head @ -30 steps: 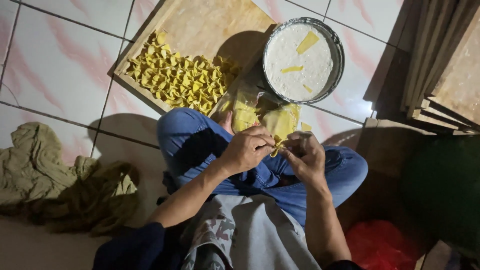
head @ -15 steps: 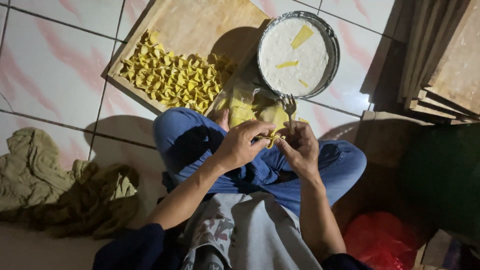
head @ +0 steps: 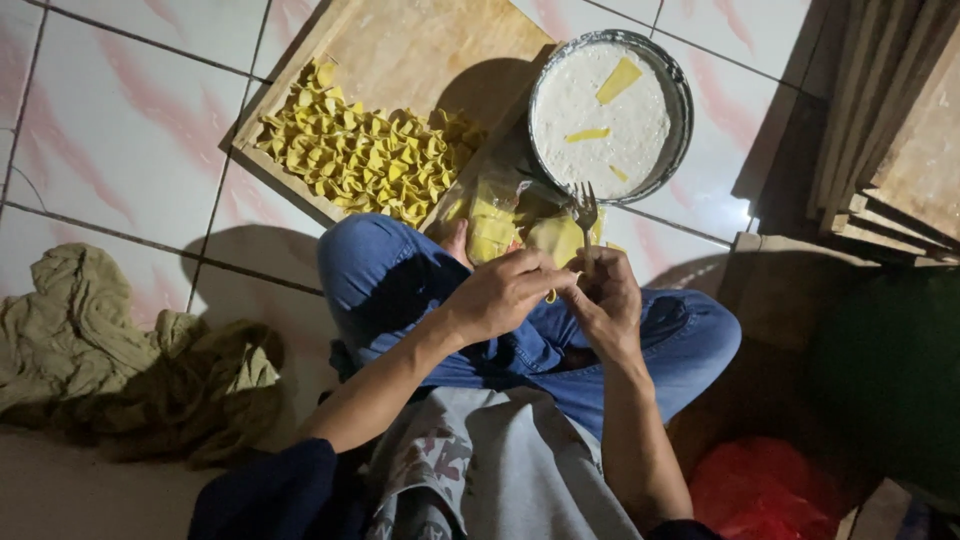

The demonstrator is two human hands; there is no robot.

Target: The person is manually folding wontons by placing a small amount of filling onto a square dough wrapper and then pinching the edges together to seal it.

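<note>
Hands meet over the lap: the left hand (head: 500,295) and right hand (head: 605,300) are drawn together above the crossed legs in blue jeans (head: 400,290), so the work sits close to the body. The left fingers (head: 545,280) are pinched on a small yellow piece of dough (head: 551,295), of which only a sliver shows between the two hands. The right hand is clenched around the handle of a fork (head: 585,215), tines pointing away from the body toward the bowl; whether the right fingers also touch the dough I cannot tell.

Just past the knees lies a stack of flat yellow dough sheets (head: 495,225), within easy reach. Beyond it, a round metal bowl (head: 682,100) of white filling stands on the floor, touching or nearly touching the near right corner of the wooden board (head: 420,50). Folded yellow dumplings (head: 360,155) crowd the board's near left part, while its far part is bare wood.

Room is tight on the right, where stacked wooden boards (head: 890,150) run close to the bowl. On the left, white tiled floor (head: 110,140) stretches open up to a crumpled olive cloth (head: 110,350). A red bag (head: 760,490) lies beside the right hip in shadow.
</note>
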